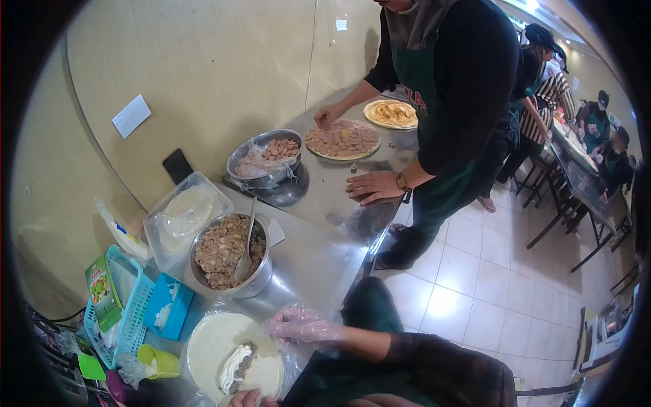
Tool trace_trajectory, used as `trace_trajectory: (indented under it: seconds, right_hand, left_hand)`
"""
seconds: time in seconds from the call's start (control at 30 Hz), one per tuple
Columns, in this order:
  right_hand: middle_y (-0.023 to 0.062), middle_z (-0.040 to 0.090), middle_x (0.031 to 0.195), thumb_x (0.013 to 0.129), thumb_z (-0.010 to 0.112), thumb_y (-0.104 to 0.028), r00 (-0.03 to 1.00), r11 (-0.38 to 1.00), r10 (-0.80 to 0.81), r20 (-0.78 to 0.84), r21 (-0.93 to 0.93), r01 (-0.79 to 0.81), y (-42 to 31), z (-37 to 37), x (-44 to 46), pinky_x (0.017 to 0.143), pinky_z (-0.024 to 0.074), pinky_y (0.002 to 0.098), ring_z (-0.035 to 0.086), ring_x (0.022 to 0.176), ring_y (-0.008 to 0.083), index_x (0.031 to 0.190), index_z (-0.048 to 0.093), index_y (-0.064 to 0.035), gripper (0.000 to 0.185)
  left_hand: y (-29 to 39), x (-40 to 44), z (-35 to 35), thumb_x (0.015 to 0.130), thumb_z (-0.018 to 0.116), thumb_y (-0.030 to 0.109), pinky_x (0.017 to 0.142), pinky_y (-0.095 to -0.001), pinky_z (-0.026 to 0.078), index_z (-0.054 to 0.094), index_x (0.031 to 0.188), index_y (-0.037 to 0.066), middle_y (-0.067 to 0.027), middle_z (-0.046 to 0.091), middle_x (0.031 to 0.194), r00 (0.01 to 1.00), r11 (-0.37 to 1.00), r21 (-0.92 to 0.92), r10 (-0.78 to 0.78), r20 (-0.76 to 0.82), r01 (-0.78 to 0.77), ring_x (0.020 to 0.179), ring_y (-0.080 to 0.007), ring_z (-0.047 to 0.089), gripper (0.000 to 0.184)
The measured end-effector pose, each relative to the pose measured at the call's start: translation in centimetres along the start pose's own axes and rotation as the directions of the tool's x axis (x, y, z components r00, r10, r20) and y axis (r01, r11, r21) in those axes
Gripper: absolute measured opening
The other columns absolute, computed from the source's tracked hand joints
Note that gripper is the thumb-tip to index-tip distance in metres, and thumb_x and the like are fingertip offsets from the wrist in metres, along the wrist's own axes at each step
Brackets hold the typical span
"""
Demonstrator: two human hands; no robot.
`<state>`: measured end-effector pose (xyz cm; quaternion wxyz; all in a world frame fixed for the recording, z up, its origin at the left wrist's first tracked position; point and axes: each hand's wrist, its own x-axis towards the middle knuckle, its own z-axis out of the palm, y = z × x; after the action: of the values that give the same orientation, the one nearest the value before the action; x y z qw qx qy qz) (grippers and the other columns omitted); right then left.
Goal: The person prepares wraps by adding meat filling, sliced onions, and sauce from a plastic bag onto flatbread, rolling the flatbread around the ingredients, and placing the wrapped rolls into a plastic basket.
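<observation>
A round white tortilla lies on clear plastic near the bottom of the head view. A stripe of white cream and some brown minced filling sit on it. My right hand, in a clear plastic glove, is closed at the tortilla's upper right edge, its fingertips partly hidden. At the lower edge, the curled fingers of my left hand touch the tortilla; the frame cuts off the rest of that hand. A metal pot of minced filling with a spoon in it stands beyond the tortilla.
Near the wall are a plastic tub of tortillas, turquoise basket, blue box and yellow cup. A bowl of sliced sausage stands farther along. Another person's hand is over a topped pizza.
</observation>
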<state>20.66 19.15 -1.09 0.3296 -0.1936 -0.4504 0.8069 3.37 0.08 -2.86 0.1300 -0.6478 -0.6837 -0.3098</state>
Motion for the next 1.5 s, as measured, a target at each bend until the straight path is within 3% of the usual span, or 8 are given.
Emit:
trace_trajectory:
  seconds: [0.03,0.47,0.67,0.87,1.07,1.13,1.23,1.5]
  right_hand:
    - [-0.0007,0.054,0.073,0.089,0.061,-0.025,1.0,1.0,0.007,-0.008,0.013,-0.007,0.1,0.1,-0.1,0.061,0.0394,0.0232,0.049,0.066,0.0078,0.082,0.058,-0.0064,0.02]
    - [-0.001,0.055,0.073,0.089,0.062,-0.026,1.0,0.999,0.001,-0.021,-0.054,-0.002,-0.1,0.2,-0.1,0.06,0.0396,0.0225,0.049,0.066,0.0075,0.082,0.059,-0.0065,0.021]
    - [-0.0011,0.054,0.073,0.089,0.062,-0.026,1.0,0.997,-0.008,0.014,-0.076,0.009,0.7,-0.4,0.2,0.059,0.039,0.022,0.049,0.065,0.0073,0.084,0.059,-0.0066,0.02]
    - [-0.0016,0.053,0.072,0.09,0.06,-0.026,1.0,0.996,0.012,0.011,-0.084,-0.011,0.3,-0.2,0.0,0.059,0.0391,0.0224,0.048,0.065,0.007,0.083,0.057,-0.0079,0.019]
    - [-0.0009,0.053,0.075,0.09,0.06,-0.026,1.0,0.996,0.024,-0.014,-0.081,-0.026,0.5,-0.1,0.0,0.06,0.0394,0.0224,0.049,0.067,0.0071,0.089,0.056,-0.0077,0.019]
    - [-0.0009,0.053,0.076,0.09,0.061,-0.026,0.999,0.998,0.044,-0.011,-0.037,-0.044,0.8,-0.2,0.1,0.061,0.0396,0.0224,0.049,0.068,0.0073,0.091,0.057,-0.0074,0.019]
    - [-0.001,0.053,0.076,0.089,0.061,-0.026,0.999,0.999,0.04,-0.019,-0.032,-0.041,0.7,-0.2,0.0,0.061,0.0399,0.0227,0.049,0.068,0.0073,0.093,0.057,-0.0071,0.02]
    - [-0.0011,0.054,0.077,0.089,0.061,-0.026,0.998,0.996,0.062,-0.017,-0.066,-0.063,0.4,-0.1,-0.1,0.061,0.0396,0.0224,0.049,0.069,0.0072,0.093,0.058,-0.0066,0.02]
  left_hand:
    - [0.5,0.4,-0.5,0.081,0.063,0.029,0.076,-0.0442,0.043,0.065,0.088,0.008,-0.01,0.062,0.09,0.997,0.995,-0.059,-0.079,0.002,0.079,0.083,-0.0307,0.057,0.023]
    - [-0.5,-0.1,-0.2,0.073,0.071,0.032,0.078,-0.0445,0.043,0.067,0.09,0.007,-0.0112,0.06,0.093,0.999,0.996,-0.081,-0.037,0.005,0.037,0.087,-0.0318,0.054,0.031]
    - [-0.1,-0.3,-0.1,0.071,0.074,0.032,0.079,-0.0452,0.043,0.068,0.089,0.007,-0.0103,0.059,0.093,0.984,0.976,-0.131,-0.171,0.04,0.175,0.088,-0.0315,0.053,0.032]
    - [0.1,0.0,-0.1,0.068,0.078,0.029,0.078,-0.0428,0.044,0.068,0.089,0.007,-0.0098,0.06,0.092,0.993,0.992,-0.053,-0.114,0.008,0.114,0.087,-0.0311,0.055,0.032]
    - [-1.6,-0.9,0.7,0.084,0.063,0.027,0.075,-0.0437,0.045,0.064,0.086,0.003,-0.0116,0.061,0.089,0.996,0.983,-0.182,-0.019,-0.091,0.003,0.082,-0.0309,0.057,0.024]
    - [-2.5,-1.3,1.5,0.089,0.055,0.023,0.072,-0.0448,0.045,0.06,0.084,0.005,-0.0121,0.061,0.089,0.98,0.984,-0.034,0.169,-0.106,-0.174,0.08,-0.0308,0.058,0.019]
    - [-2.8,-1.2,1.3,0.089,0.055,0.019,0.07,-0.0449,0.044,0.058,0.084,0.008,-0.0121,0.061,0.091,0.951,0.958,-0.038,0.277,-0.138,-0.285,0.079,-0.0314,0.058,0.013]
    - [-1.8,0.0,-0.2,0.084,0.058,0.016,0.069,-0.0461,0.046,0.062,0.087,0.015,-0.0123,0.061,0.093,0.98,0.976,-0.081,0.2,-0.021,-0.201,0.086,-0.0337,0.057,0.005]
